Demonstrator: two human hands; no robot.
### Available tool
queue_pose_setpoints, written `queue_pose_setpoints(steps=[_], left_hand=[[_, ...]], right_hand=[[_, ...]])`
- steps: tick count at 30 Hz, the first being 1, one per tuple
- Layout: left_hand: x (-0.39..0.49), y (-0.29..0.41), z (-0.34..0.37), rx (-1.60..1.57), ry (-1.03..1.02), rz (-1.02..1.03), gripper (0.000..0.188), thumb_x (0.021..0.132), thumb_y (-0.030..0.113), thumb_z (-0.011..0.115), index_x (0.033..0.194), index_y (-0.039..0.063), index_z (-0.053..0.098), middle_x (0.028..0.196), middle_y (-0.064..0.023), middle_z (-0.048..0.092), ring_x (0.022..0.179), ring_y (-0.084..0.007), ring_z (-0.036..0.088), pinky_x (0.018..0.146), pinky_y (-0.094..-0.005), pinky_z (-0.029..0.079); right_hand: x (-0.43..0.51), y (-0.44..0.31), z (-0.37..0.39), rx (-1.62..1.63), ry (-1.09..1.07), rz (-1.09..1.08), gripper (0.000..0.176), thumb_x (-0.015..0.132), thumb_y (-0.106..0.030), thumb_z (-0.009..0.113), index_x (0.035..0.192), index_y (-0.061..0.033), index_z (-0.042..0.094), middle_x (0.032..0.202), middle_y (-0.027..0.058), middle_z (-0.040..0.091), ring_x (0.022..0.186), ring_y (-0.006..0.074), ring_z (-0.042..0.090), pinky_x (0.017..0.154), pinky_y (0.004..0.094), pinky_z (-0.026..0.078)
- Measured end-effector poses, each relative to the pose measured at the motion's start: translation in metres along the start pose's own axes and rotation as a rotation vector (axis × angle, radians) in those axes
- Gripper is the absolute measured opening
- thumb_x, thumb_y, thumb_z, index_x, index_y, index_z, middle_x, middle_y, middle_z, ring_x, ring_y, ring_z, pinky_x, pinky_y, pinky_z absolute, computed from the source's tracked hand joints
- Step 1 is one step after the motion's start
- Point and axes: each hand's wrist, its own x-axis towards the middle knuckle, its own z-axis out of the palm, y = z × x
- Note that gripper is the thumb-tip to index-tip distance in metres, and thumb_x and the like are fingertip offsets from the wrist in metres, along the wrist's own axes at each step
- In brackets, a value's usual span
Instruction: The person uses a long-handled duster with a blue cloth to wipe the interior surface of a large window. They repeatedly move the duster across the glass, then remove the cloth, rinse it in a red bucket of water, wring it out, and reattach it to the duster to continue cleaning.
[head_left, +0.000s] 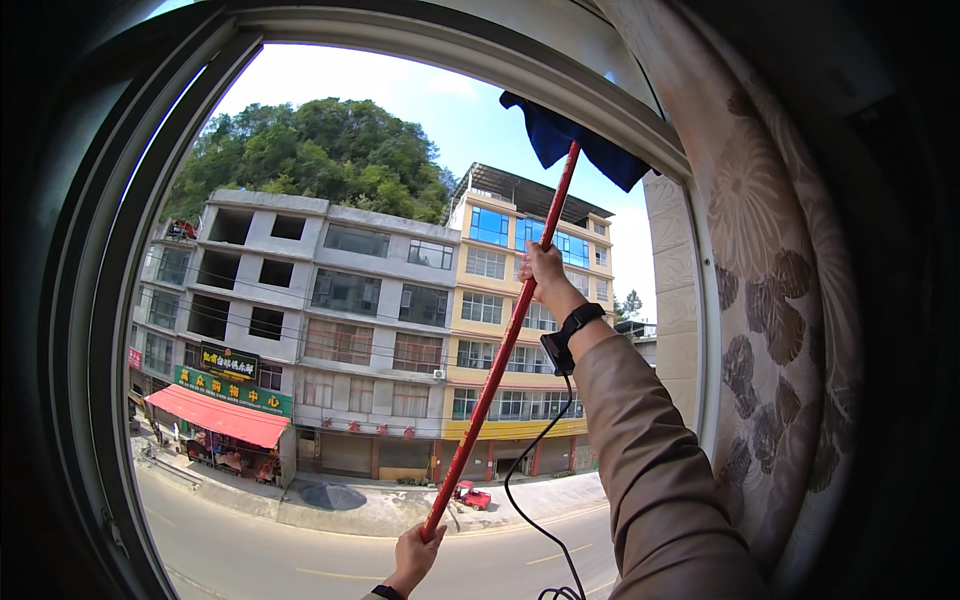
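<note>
A long red pole (495, 375) slants up through the open window, with a dark blue cloth (551, 131) hanging at its top end. My right hand (541, 266) grips the pole at its upper part, arm stretched out. Lower down, my left hand (417, 555) is closed around the pole's bottom end. The cloth is outside, just beyond the top bar of the window frame (480, 56), which hides part of it. Whether the cloth touches the glass above cannot be told.
A floral curtain (765, 285) hangs close to my right arm. A black cable (517, 495) dangles from a device (556, 352) strapped to my right wrist. Sliding window rails (112, 315) stand at left. Far below lies a road (337, 559), with buildings (382, 300) across it.
</note>
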Motion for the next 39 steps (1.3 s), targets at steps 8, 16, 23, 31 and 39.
queue_pose_setpoints(steps=[8,16,23,31,39], left_hand=[[0.017,-0.015,0.012,-0.106,0.044,-0.05,0.037,0.078,0.037,0.07,0.067,0.003,0.06,0.049,0.0011,0.045,0.047,-0.0078,0.036,0.045,-0.0287,0.034],[-0.015,-0.043,0.028,-0.355,-0.015,-0.076,0.035,0.081,0.033,0.067,0.064,0.005,0.056,0.051,0.0041,0.044,0.047,-0.0073,0.037,0.042,-0.0274,0.03],[-0.035,-0.034,-0.002,-0.467,0.052,-0.086,0.037,0.081,0.035,0.067,0.063,0.005,0.058,0.051,0.0058,0.043,0.047,-0.0057,0.035,0.041,-0.0263,0.028],[-0.031,-0.058,-0.028,-0.458,0.153,-0.075,0.034,0.081,0.031,0.068,0.063,0.003,0.059,0.052,0.0053,0.045,0.049,-0.006,0.036,0.042,-0.0264,0.031],[-0.02,-0.094,-0.082,-0.411,0.227,-0.061,0.033,0.082,0.029,0.068,0.064,0.003,0.059,0.052,0.0059,0.045,0.048,-0.0055,0.037,0.042,-0.0255,0.031]], right_hand=[[-0.005,0.002,0.011,0.021,-0.033,-0.044,0.021,0.09,-0.019,0.051,0.079,-0.0102,0.036,0.058,-0.0014,0.036,0.043,0.0066,0.033,0.038,0.0218,0.031],[-0.026,0.033,0.076,-0.128,-0.075,-0.028,0.021,0.091,-0.022,0.049,0.082,-0.0096,0.034,0.06,0.0013,0.038,0.043,0.0084,0.037,0.036,0.0235,0.031],[-0.044,0.054,0.131,-0.159,-0.084,-0.041,0.018,0.09,-0.02,0.048,0.084,-0.0085,0.036,0.058,0.0022,0.04,0.04,0.0107,0.038,0.034,0.026,0.032],[-0.057,0.068,0.194,-0.145,-0.176,-0.064,0.016,0.09,-0.021,0.049,0.085,-0.0074,0.041,0.054,0.0023,0.042,0.037,0.0132,0.042,0.032,0.0277,0.037],[-0.074,0.066,0.252,-0.101,-0.232,-0.059,0.013,0.09,-0.018,0.047,0.085,-0.0088,0.04,0.054,0.0015,0.041,0.038,0.0118,0.04,0.033,0.0267,0.035]])
